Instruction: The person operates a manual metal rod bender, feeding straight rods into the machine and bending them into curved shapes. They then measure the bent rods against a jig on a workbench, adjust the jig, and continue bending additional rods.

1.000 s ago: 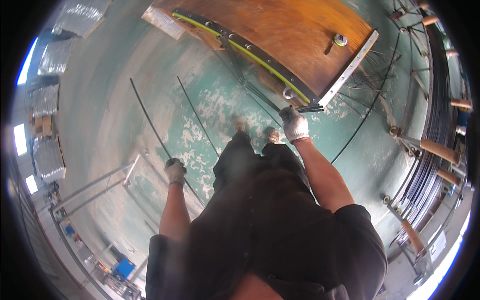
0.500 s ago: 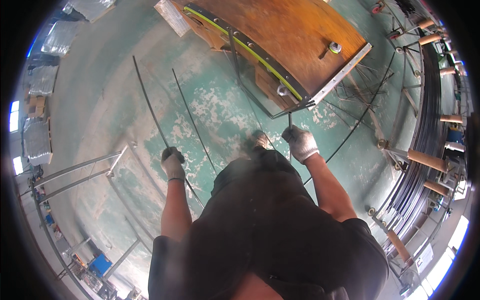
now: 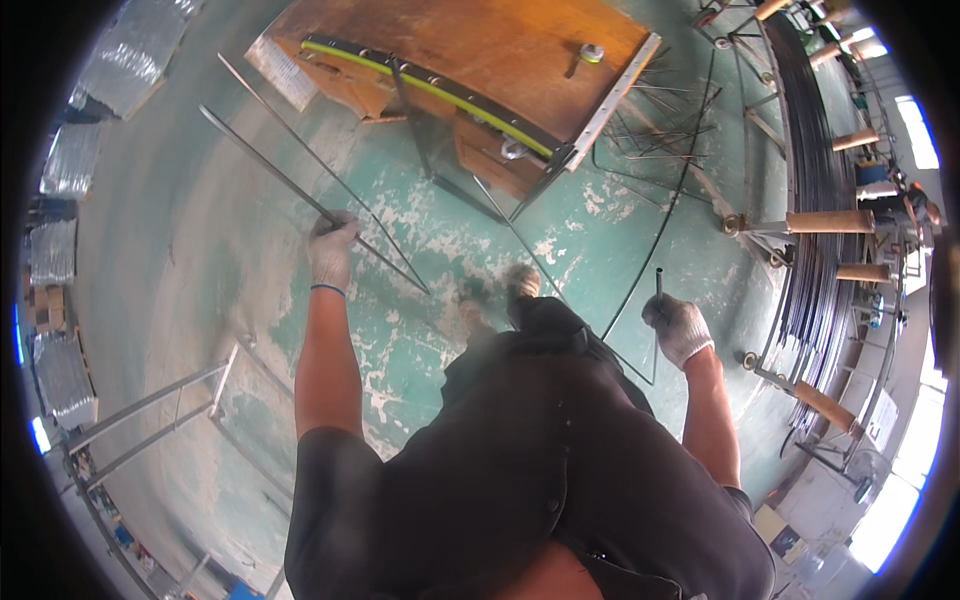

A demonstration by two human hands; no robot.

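Note:
My left hand, in a whitish work glove, is closed around a long thin dark metal rod that slants from far left toward the middle. A second thin rod runs close by and meets it near its lower end; I cannot tell whether they are joined. At the right, my gloved right hand is closed around a thin dark tube, whose hollow end points up. Below that hand, a thin line bends sharply and runs up toward the bench; whether it belongs to the tube is unclear.
Ahead stands a wooden-topped bench with a yellow-green edge strip and a tape measure. Loose rods lie beside it. A rack of long dark bars lines the right; a metal frame stands left.
My right hand has moved right, away from the bench corner, with the tube. My left hand has risen, its rod tilting further left. The bench now sits further left in view.

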